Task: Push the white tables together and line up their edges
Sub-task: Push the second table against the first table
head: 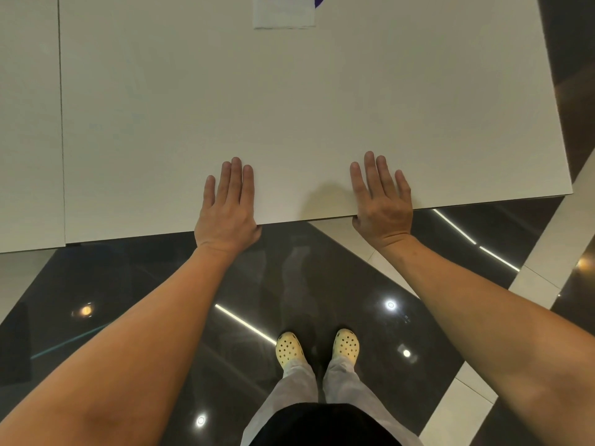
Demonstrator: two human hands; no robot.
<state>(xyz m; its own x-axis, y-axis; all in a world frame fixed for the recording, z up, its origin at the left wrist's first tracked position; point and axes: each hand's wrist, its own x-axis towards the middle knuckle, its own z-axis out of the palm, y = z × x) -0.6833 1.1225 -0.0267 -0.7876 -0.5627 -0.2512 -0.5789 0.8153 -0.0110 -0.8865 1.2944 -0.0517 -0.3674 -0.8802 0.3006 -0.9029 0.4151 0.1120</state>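
Observation:
A large white table fills the upper middle of the head view. A second white table lies to its left, and only a thin dark seam separates them. At the seam their near edges sit almost level, with a tiny step. My left hand lies flat on the large table's near edge, fingers on top and thumb hidden beneath. My right hand rests the same way further right, its thumb hooked under the edge.
A white sheet of paper lies at the far side of the large table, beside a sliver of something purple. The glossy dark floor has pale stripes at the right. My feet in yellow clogs stand just short of the table edge.

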